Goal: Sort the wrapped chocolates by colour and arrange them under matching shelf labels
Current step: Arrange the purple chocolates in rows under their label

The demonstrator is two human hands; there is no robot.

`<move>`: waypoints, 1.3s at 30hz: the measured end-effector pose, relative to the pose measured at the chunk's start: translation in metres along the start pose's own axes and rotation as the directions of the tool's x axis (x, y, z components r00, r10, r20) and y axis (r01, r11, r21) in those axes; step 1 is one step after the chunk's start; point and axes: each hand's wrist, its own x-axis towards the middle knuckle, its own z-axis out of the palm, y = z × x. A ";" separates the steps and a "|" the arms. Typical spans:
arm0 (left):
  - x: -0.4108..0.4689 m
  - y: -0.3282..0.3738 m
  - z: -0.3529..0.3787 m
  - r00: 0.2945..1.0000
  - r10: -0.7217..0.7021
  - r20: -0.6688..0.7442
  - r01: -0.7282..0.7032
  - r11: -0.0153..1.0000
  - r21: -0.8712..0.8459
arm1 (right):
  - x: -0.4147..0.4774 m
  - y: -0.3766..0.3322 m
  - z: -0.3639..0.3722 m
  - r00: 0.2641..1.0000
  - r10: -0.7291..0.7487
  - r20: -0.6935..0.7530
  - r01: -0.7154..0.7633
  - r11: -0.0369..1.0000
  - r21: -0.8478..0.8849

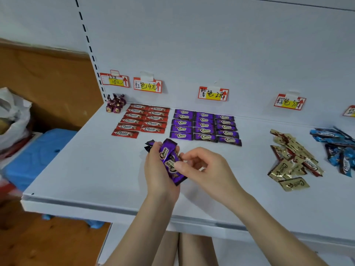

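Purple chocolates (169, 160) sit gripped in a bunch by the left hand (157, 175), over the shelf (96, 160) in front of the purple rows (204, 124) — the right hand (207, 167) pinches one at its edge. Light, slick wrappers, likely soft inside — crimped ends look like the safest hold.

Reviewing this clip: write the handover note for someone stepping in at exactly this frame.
Left hand grips a bundle of purple chocolates; right hand pinches one of them.
Done: red rows lie under the red label; purple grid, three columns, lies under the purple label.
Left: place the held purples; lay out the loose gold-brown pile under the brown label; sort the blue pile at far right.
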 end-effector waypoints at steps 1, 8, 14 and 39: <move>-0.002 0.002 -0.001 1.000 -0.008 0.010 0.008 1.000 -0.019 | 0.000 -0.001 0.004 1.000 0.015 0.005 -0.015 1.000 -0.017; -0.005 0.013 -0.016 0.995 0.078 0.062 -0.081 0.996 0.043 | 0.007 0.002 0.011 0.990 0.100 0.099 -0.099 0.995 -0.008; -0.004 0.019 -0.022 0.986 0.141 0.087 -0.148 0.986 0.074 | 0.011 0.006 -0.002 0.980 0.134 0.148 -0.126 0.990 -0.066; 0.001 0.022 -0.034 0.957 0.230 0.177 -0.280 0.890 0.360 | 0.025 0.023 -0.010 0.979 -0.179 0.102 0.194 0.967 -0.165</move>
